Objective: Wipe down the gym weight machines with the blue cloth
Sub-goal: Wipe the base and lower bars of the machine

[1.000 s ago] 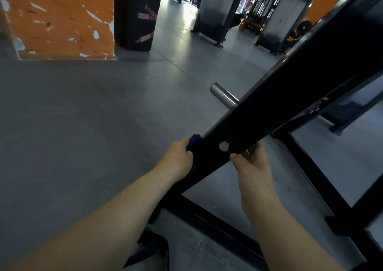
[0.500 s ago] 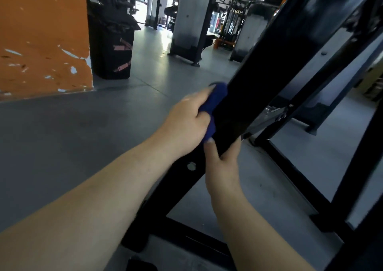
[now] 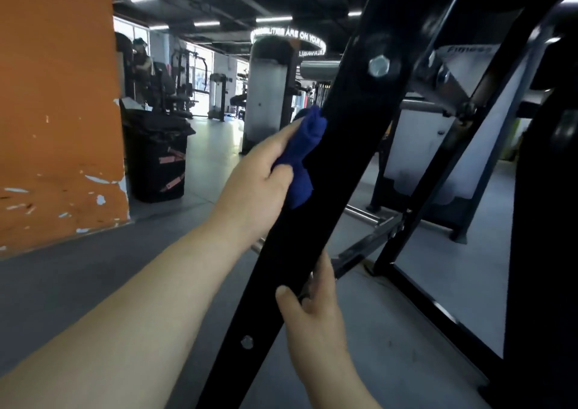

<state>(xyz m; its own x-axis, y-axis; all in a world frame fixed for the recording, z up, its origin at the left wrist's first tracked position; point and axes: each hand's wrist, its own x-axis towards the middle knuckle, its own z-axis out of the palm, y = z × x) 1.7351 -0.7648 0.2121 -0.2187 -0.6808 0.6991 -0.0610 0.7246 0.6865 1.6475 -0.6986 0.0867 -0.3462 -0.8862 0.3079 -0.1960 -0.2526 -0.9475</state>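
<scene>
The left hand (image 3: 259, 174) grips the blue cloth (image 3: 301, 158), bunched into a thick roll, and presses it against the left edge of a slanted black beam (image 3: 341, 145) of the weight machine; the thumb lies over the lower part of the cloth and the fingers curl round behind it, so the cloth sits between palm and steel, about halfway up the visible length of the beam; lower down, the right hand (image 3: 312, 311) holds the same beam, thumb on the near face and fingers wrapped round the far edge, clamped on the metal; above the cloth a silver hex bolt (image 3: 379, 66) sits in the beam, and a smaller bolt (image 3: 246, 342) shows near its foot, just left of the right wrist; behind the beam run more black struts of the frame (image 3: 444, 170) and a white panel (image 3: 416, 145), the upper part of the machine too blurred to read well; to the left stands an orange wall (image 3: 56, 111) with chipped paint near its base, and just beside its corner a black bin (image 3: 156, 158) lined with a dark bag; the floor (image 3: 78, 277) is grey; farther off a pale column (image 3: 266, 95), other machines and strip lights on a dark ceiling fill the hall.
</scene>
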